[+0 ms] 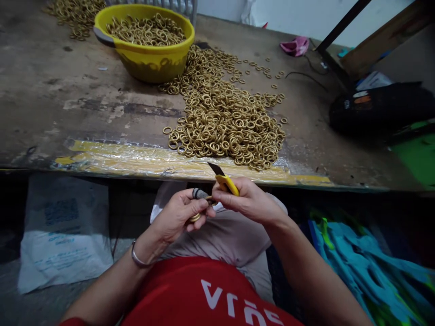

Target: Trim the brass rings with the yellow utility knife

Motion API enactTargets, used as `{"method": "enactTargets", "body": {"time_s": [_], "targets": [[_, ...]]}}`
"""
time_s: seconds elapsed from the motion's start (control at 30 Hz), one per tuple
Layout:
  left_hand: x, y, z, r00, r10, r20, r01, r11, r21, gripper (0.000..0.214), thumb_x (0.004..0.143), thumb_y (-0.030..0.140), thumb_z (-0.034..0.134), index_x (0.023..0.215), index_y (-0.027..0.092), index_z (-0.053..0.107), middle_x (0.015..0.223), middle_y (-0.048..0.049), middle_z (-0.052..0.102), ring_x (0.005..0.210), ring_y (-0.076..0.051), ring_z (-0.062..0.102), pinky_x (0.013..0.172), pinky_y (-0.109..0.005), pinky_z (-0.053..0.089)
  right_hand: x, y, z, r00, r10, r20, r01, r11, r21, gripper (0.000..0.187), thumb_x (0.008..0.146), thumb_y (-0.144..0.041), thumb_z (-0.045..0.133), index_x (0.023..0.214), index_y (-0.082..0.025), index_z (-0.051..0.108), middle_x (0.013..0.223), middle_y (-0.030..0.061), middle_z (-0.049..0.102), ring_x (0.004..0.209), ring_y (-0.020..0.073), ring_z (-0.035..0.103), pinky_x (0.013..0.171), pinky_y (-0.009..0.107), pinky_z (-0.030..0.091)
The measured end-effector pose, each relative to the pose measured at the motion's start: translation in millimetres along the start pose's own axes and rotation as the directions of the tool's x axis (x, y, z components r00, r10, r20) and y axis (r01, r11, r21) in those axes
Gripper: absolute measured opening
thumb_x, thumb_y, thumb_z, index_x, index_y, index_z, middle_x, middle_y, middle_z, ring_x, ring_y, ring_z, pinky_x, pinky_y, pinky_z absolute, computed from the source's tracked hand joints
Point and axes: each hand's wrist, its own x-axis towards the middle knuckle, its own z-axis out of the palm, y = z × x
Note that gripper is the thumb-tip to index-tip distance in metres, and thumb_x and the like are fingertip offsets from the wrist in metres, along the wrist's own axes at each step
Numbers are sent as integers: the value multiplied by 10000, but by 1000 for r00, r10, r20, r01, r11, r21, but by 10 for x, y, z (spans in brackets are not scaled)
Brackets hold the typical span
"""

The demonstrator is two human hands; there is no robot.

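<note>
Head camera view: at far left, a creased white plastic bag (64,244) with blue print shows below the front edge of a worn brown table (41,99). A loose heap of rings (76,20) meets the top of the frame, and scuffed, stained surface stretches from it toward that edge, well apart from the hands. Wrinkled, shiny yellow tape (115,158) runs along the edge. A smooth, round yellow basin (152,63) with a grey grip stands farther back, loaded with gold-coloured rings.

Over the lap, just off the edge, the person's left hand (180,212), a silver-toned bracelet (136,256) at its wrist, curls narrowly around a few small rings (195,218); a grey cover (201,194) with a dark band sheathes one finger. Beyond both hands, the main ring pile (227,122) spreads from the basin to the tape, smooth loops overlapping. The right hand (251,199) grips a yellow utility knife (224,180), its dark blade angled up and left toward the edge; whether the hands touch, one cannot tell.

Farther right lie a crumpled pink cloth (295,46), turquoise pieces (360,258) below the edge and a dark, bulky object (380,108) on the table.
</note>
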Motion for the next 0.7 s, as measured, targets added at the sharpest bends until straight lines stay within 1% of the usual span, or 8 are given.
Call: {"method": "enactTargets", "body": {"time_s": [0.1,0.17,0.23,0.3,0.37,0.43,0.53,0.7], "targets": [[-73,27,53,999,-28,29,30,996,-84,263,777,314,771,862,98,648,782,-71,702,417,-32,488,350,-126,313,-63,33,75,992,-54,-111,50,998,-34,298,922,-392,555,741,-155,567,604,-49,426,548,80,366,539,228,313],[-119,57,84,999,-36,37,41,990,-135,260,747,289,796,851,97,654,798,-64,691,441,-32,491,367,-127,334,-142,55,136,966,-133,-224,98,982,-162,285,938,-354,532,729,-163,562,639,-34,466,581,91,408,566,232,334],[-157,81,109,999,-29,22,32,987,-156,251,721,263,813,832,100,658,758,-38,662,462,-39,497,375,-126,349,-246,79,195,930,-234,-284,126,927,-352,229,937,-274,520,738,-170,562,696,-14,513,633,107,461,606,238,355],[-187,90,127,1000,3,-19,-5,989,-147,234,715,247,818,816,110,657,710,-15,633,476,-47,504,383,-127,366,-351,105,245,919,-295,-262,119,841,-527,121,900,-159,501,815,-174,586,754,4,552,684,124,507,637,242,374],[-209,84,142,998,45,-55,-51,992,-116,219,735,255,807,813,123,649,652,-1,612,478,-55,503,394,-130,380,-432,126,287,930,-293,-221,79,748,-659,171,836,-71,477,903,-172,598,803,23,581,721,141,536,651,247,387],[-228,74,161,994,82,-74,-88,993,-81,229,748,282,799,811,134,636,601,10,590,474,-61,495,398,-132,382,-475,137,321,938,-271,-216,21,665,-746,239,795,-41,460,942,-167,600,819,35,592,720,152,543,646,253,393],[-248,66,190,989,115,-92,-117,993,-24,266,740,323,806,802,136,627,576,14,572,473,-66,486,390,-134,370,-481,139,356,943,-244,-227,-46,580,-813,265,777,-37,451,954,-167,600,843,43,599,717,160,548,643,256,394],[-235,50,161,977,177,-122,-165,981,102,264,760,352,785,813,141,635,571,18,563,461,-64,475,387,-142,370,-440,116,390,953,-195,-232,-111,487,-866,262,766,-30,455,934,-165,603,873,53,610,715,165,553,636,259,376]]}}
